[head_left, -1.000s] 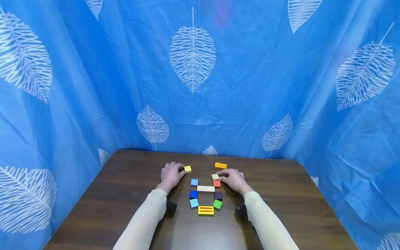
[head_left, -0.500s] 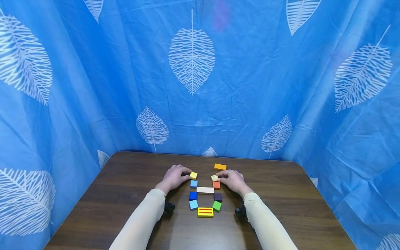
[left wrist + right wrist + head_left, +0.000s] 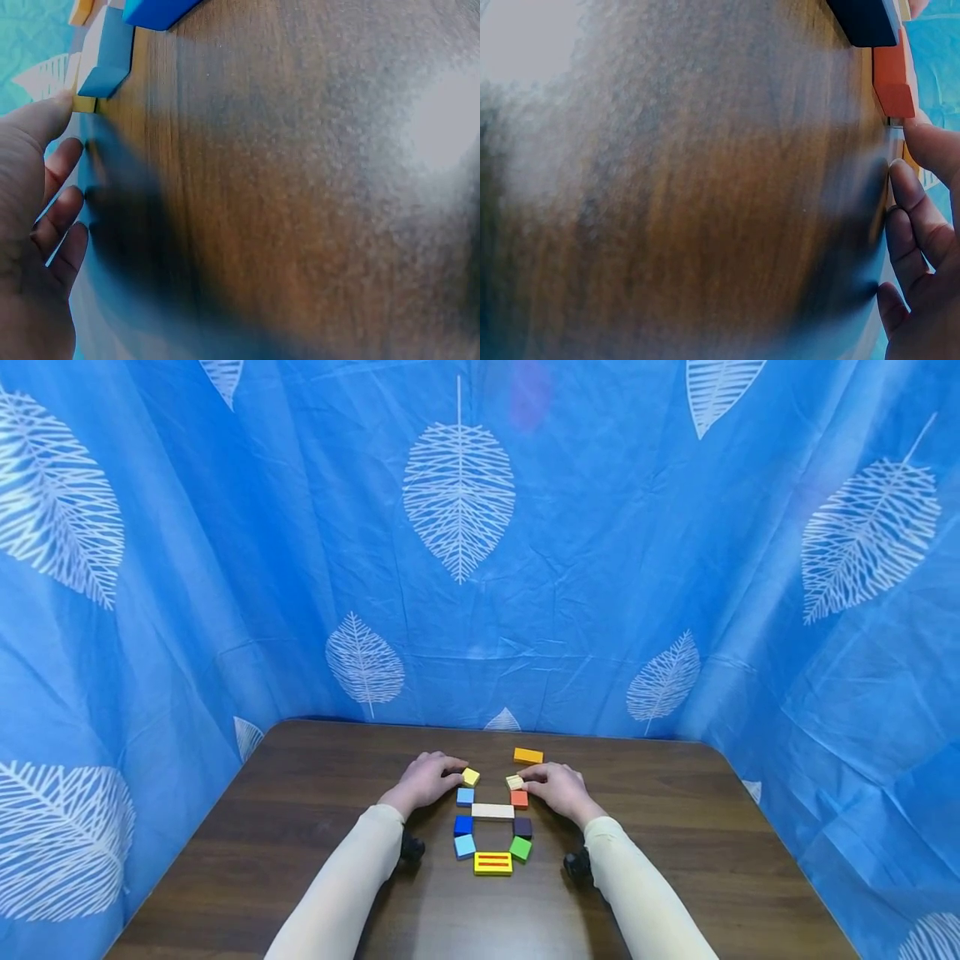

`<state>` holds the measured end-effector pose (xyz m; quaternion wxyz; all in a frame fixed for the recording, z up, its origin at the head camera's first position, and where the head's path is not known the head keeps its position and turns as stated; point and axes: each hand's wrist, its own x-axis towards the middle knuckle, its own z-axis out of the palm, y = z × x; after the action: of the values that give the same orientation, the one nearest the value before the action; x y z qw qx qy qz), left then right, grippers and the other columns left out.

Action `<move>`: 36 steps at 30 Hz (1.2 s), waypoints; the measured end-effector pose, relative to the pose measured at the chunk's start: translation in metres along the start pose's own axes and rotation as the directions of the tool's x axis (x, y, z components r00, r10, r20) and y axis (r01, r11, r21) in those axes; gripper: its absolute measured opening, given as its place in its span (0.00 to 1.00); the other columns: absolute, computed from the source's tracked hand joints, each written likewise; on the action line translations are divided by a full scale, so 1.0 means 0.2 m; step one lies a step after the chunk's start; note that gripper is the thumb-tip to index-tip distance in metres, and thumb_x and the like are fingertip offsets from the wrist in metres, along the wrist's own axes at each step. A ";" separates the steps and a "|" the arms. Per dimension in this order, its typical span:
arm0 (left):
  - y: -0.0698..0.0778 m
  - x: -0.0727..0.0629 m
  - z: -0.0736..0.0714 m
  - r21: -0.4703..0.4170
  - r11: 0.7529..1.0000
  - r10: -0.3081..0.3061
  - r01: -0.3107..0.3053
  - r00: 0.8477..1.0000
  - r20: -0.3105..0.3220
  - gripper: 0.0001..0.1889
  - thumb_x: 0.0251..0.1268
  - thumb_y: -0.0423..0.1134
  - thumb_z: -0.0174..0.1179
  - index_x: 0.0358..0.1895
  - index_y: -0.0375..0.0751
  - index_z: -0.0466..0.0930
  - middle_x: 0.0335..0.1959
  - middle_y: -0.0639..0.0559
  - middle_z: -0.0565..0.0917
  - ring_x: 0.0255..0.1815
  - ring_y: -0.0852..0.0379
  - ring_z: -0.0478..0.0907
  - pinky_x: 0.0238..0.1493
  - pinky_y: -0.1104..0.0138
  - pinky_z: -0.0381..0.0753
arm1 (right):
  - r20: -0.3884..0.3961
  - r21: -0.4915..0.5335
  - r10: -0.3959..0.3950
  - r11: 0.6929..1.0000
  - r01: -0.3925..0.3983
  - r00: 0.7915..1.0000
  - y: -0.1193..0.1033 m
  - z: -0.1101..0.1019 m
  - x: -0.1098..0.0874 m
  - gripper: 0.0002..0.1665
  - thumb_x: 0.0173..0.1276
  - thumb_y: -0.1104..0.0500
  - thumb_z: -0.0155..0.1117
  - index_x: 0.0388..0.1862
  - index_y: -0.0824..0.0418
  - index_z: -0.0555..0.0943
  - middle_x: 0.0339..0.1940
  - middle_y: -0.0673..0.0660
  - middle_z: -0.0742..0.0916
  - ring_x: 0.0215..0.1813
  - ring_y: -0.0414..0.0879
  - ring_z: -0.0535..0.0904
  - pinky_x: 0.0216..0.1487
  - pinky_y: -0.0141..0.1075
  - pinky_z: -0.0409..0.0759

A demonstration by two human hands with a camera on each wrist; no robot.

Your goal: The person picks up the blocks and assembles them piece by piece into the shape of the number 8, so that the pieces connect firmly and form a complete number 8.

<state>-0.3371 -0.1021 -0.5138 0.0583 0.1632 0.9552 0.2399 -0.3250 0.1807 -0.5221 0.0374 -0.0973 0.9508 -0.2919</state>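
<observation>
In the head view my left hand (image 3: 427, 779) pinches a small yellow block (image 3: 470, 777) between thumb and finger, just behind a light blue block (image 3: 465, 797). The left wrist view shows the thumb (image 3: 56, 112) against the edge of the yellow block (image 3: 85, 104); its other fingers hang spread beside it. Opposite, my right hand (image 3: 558, 787) pinches a pale wooden block (image 3: 514, 782) right behind a red-orange block (image 3: 519, 799). From the right wrist that pale block is mostly hidden behind the red-orange block (image 3: 895, 79).
Between the hands and the person, a long cream block (image 3: 492, 811), a dark blue block (image 3: 463, 826), a dark purple block (image 3: 522, 827), a green block (image 3: 521, 848) and a red-striped yellow block (image 3: 492, 863) form a ring-like outline. An orange block (image 3: 528, 756) lies farther back on the brown table (image 3: 300, 843).
My left hand has carried the yellow block to the right and a little nearer, to behind the light blue block, where it sits slightly turned. The right hand has hardly moved.
</observation>
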 end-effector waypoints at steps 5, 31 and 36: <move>0.01 0.00 0.01 -0.016 1.000 -0.009 0.009 1.000 -0.005 0.18 0.76 0.49 0.60 0.64 0.51 0.83 0.57 0.48 0.82 0.57 0.47 0.72 0.61 0.50 0.72 | 0.006 0.005 0.005 1.000 -0.005 1.000 0.00 0.00 0.00 0.15 0.72 0.50 0.69 0.56 0.45 0.88 0.60 0.53 0.86 0.65 0.56 0.75 0.69 0.63 0.58; 0.01 -0.02 -0.05 0.021 0.999 0.040 -0.041 0.998 0.038 0.17 0.74 0.47 0.63 0.62 0.59 0.85 0.52 0.54 0.82 0.54 0.52 0.73 0.57 0.53 0.74 | 0.010 0.003 0.001 1.000 -0.002 1.000 0.00 0.00 0.00 0.16 0.73 0.48 0.68 0.57 0.44 0.88 0.61 0.52 0.86 0.65 0.55 0.75 0.69 0.62 0.59; 0.00 -0.01 -0.05 0.071 0.995 0.071 -0.074 0.997 0.041 0.17 0.73 0.49 0.64 0.63 0.60 0.84 0.51 0.56 0.82 0.52 0.53 0.74 0.56 0.55 0.75 | 0.009 -0.001 0.008 1.000 -0.008 1.000 0.01 0.00 0.00 0.15 0.73 0.49 0.68 0.57 0.44 0.88 0.61 0.52 0.86 0.65 0.55 0.75 0.69 0.63 0.58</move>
<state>-0.3367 -0.1074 -0.5055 0.0617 0.2044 0.9555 0.2038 -0.3258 0.1815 -0.5229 0.0428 -0.0946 0.9511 -0.2909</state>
